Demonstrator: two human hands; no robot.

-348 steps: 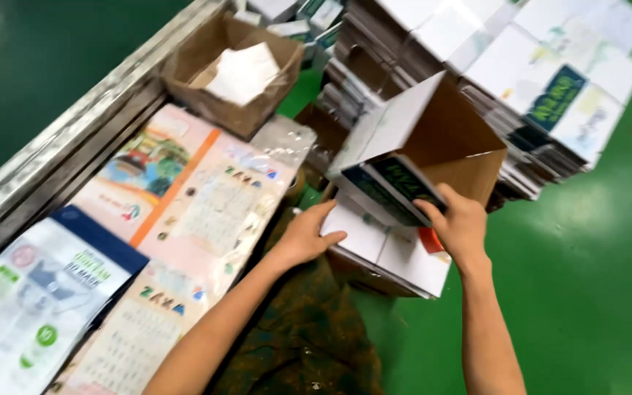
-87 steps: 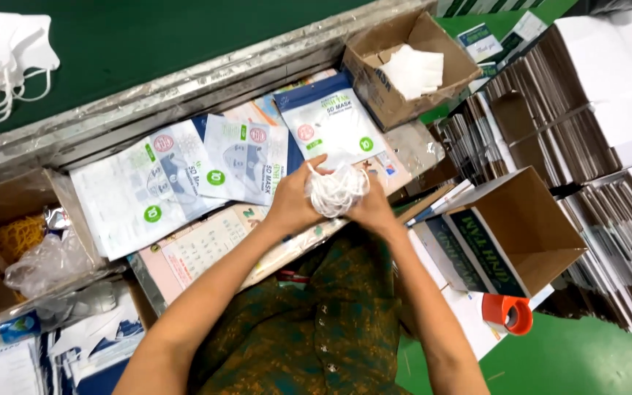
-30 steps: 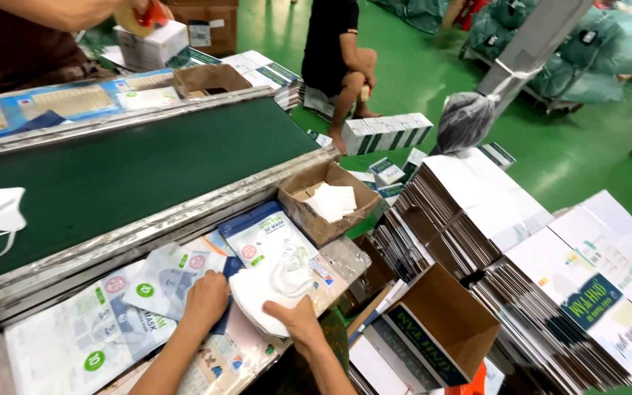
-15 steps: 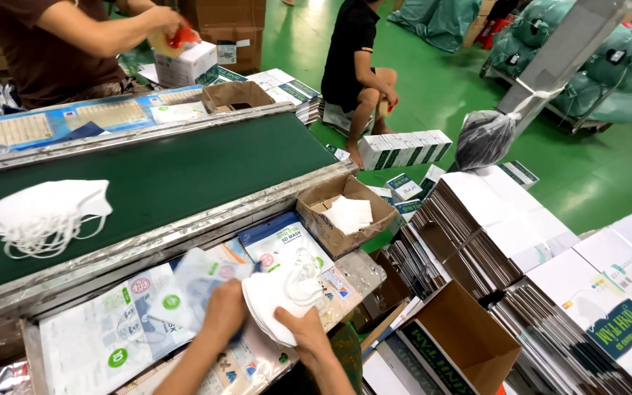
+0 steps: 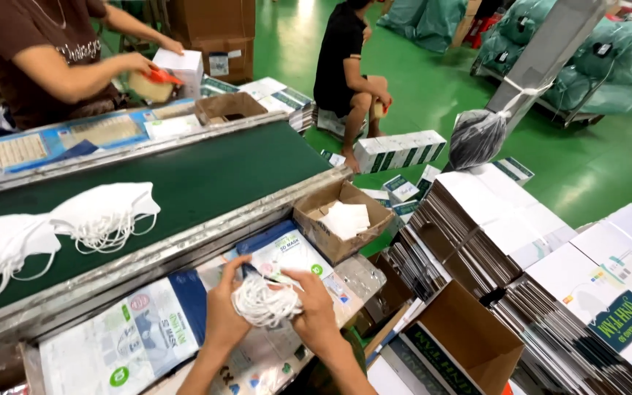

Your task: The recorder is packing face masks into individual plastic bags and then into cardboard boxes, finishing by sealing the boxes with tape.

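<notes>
My left hand point(image 5: 226, 316) and my right hand point(image 5: 315, 316) hold a folded stack of white face masks point(image 5: 263, 301) between them, its ear loops bunched on top. The stack is pressed against the mouth of a white and blue printed pouch point(image 5: 287, 254) lying on the work surface. More printed pouches point(image 5: 122, 340) lie flat to the left of my hands. Two piles of white masks point(image 5: 104, 212) rest on the green conveyor belt point(image 5: 206, 172) beyond.
A small brown carton point(image 5: 341, 219) with white sheets stands right of the pouches. Stacks of flattened boxes point(image 5: 477, 219) and an open brown box point(image 5: 462, 344) fill the right. One person works across the belt point(image 5: 53, 58); another sits on the green floor point(image 5: 345, 66).
My hands have folded the masks into a tighter bundle at the pouch mouth. The view has tilted, and the mask piles on the belt have travelled right.
</notes>
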